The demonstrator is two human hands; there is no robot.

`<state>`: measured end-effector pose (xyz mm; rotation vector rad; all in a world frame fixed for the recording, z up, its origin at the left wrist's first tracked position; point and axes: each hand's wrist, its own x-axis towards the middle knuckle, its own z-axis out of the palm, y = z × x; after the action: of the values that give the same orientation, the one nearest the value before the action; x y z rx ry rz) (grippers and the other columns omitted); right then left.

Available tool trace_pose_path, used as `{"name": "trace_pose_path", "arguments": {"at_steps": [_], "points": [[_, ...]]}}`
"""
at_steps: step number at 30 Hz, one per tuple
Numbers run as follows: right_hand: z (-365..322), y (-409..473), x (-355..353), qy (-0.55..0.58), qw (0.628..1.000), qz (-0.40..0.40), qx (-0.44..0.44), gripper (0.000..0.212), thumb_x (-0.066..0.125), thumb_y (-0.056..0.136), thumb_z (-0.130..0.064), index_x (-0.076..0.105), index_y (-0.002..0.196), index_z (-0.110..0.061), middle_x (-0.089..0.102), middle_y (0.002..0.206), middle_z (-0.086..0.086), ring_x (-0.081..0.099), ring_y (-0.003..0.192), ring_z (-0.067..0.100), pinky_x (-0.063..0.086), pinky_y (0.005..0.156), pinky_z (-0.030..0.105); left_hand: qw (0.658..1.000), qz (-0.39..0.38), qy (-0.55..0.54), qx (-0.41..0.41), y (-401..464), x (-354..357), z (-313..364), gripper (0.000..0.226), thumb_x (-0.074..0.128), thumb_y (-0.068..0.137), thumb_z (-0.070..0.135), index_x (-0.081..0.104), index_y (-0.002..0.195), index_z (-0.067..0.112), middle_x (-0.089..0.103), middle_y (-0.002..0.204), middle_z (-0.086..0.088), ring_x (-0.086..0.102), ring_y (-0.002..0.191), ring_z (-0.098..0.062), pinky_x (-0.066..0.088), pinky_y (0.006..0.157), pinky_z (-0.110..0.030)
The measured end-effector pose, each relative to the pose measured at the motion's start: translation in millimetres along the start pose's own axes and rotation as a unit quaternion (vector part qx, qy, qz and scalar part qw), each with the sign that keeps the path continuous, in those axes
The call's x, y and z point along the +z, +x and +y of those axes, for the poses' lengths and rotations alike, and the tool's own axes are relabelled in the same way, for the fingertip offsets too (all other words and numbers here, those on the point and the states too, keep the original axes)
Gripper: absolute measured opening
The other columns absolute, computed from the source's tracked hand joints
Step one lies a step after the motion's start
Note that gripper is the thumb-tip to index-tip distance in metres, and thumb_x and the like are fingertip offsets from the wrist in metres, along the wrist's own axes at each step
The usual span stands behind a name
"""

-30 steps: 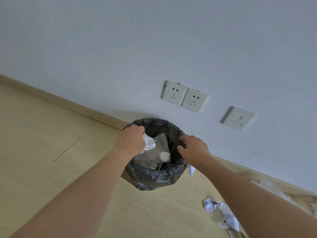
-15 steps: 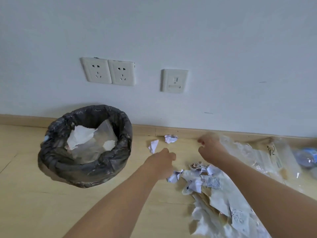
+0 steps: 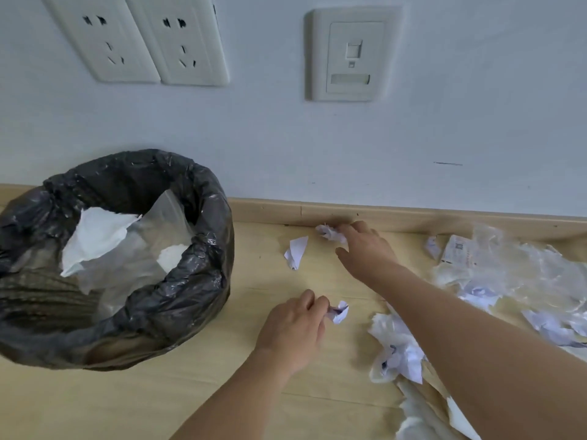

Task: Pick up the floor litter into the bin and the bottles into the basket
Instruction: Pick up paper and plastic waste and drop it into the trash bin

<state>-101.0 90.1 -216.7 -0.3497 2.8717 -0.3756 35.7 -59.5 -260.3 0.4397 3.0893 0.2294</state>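
The bin [image 3: 203,281], lined with a black bag, stands on the floor at the left with white tissue and clear plastic inside. My left hand [image 3: 293,325] is low over the floor and pinches a small crumpled paper scrap [image 3: 339,311]. My right hand [image 3: 365,249] reaches to the skirting board, and its fingertips touch a crumpled paper ball [image 3: 330,232]. A folded white scrap [image 3: 297,250] lies between the hands. No bottle or basket is in view.
A pile of torn paper and clear plastic wrap [image 3: 508,281] covers the floor at the right, under my right forearm. More white scraps [image 3: 397,350] lie near the front. The wall with two sockets [image 3: 143,39] and a switch plate [image 3: 351,54] is close ahead.
Both hands left the bin, where white tissue now lies, and came down to the floor on its right. The left hand has taken a scrap; the right reached the skirting board.
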Motion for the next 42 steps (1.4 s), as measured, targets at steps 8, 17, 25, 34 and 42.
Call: {"name": "trace_pose_path", "arguments": {"at_steps": [8,17,25,34,42], "points": [[-6.6,14.6,16.2,-0.059,0.998,0.031,0.024,0.023,0.045,0.097,-0.03,0.058,0.113,-0.02,0.051,0.121,0.006,0.048,0.111,0.029,0.04,0.09,0.036,0.989,0.012,-0.028,-0.145,-10.1,-4.2,0.6,0.026,0.037,0.081,0.028,0.062,0.08,0.022,0.05,0.069,0.006,0.05,0.051,-0.015,0.029,0.046,-0.027],[1.1,-30.4,-0.3,0.062,0.996,-0.022,0.064,0.016,0.038,0.092,-0.019,0.048,0.081,-0.013,0.057,0.081,0.004,0.053,0.072,0.022,0.035,0.057,0.029,0.937,-0.181,-0.18,-0.238,1.1,-31.8,-1.6,0.029,0.029,0.097,0.025,0.05,0.117,0.018,0.058,0.11,-0.004,0.053,0.096,-0.024,0.039,0.076,-0.032],[-9.1,-89.3,-62.0,0.123,0.99,0.007,0.075,0.021,0.039,0.094,-0.022,0.05,0.08,-0.01,0.056,0.075,0.004,0.047,0.059,0.018,0.037,0.051,0.027,0.908,-0.258,-0.207,-0.257,-28.2,-89.0,0.7,0.034,0.029,0.088,0.036,0.059,0.082,0.019,0.061,0.084,0.004,0.059,0.081,-0.025,0.038,0.066,-0.027],[-95.3,-125.7,-181.2,0.16,0.984,0.077,0.026,0.023,0.044,0.092,-0.025,0.057,0.091,-0.005,0.059,0.081,0.007,0.048,0.063,0.02,0.038,0.056,0.029,0.958,-0.057,-0.173,-0.22,-28.0,-279.2,-13.8,0.026,0.035,0.094,0.013,0.061,0.099,0.009,0.063,0.084,-0.008,0.059,0.075,-0.025,0.047,0.067,-0.034],[-213.7,-107.9,-224.9,0.116,0.988,0.074,-0.07,0.028,0.046,0.092,-0.029,0.055,0.085,-0.004,0.053,0.071,0.005,0.044,0.06,0.019,0.036,0.054,0.028,0.942,0.109,-0.114,-0.295,-73.4,-345.5,-116.3,0.032,0.032,0.096,0.015,0.038,0.065,0.014,0.052,0.071,-0.008,0.05,0.072,-0.029,0.031,0.056,-0.03]]}}
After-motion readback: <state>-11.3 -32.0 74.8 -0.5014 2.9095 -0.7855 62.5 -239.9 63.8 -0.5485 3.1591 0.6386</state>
